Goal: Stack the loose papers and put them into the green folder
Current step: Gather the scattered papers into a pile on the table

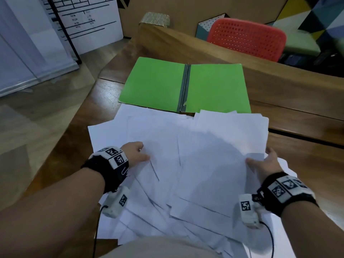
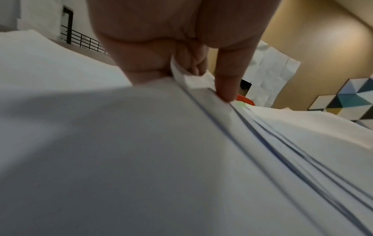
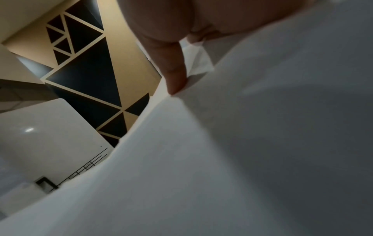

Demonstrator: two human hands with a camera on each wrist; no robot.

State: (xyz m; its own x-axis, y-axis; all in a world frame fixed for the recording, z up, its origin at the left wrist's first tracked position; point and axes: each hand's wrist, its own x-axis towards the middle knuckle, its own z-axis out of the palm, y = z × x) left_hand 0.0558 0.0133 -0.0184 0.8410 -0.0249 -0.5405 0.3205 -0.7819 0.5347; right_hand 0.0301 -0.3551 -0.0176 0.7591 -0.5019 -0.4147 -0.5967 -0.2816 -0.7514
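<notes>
My left hand and right hand pinch the side edges of the papers in the middle of the frame. Paper is light, floppy and slippery, so I hold both sides. The green folder lies open above them.

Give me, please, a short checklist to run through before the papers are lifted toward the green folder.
1. Green folder lies open and bare: ok.
2. Left hand grips the papers at their left edge, thumb on top: ok.
3. Right hand grips their right edge: ok.
4. Sheets squared into one stack: not ok, edges fan out.
5. All sheets inside the grip: not ok, several lie loose near the body.
6. Folder fastener ready: cannot tell.
</notes>
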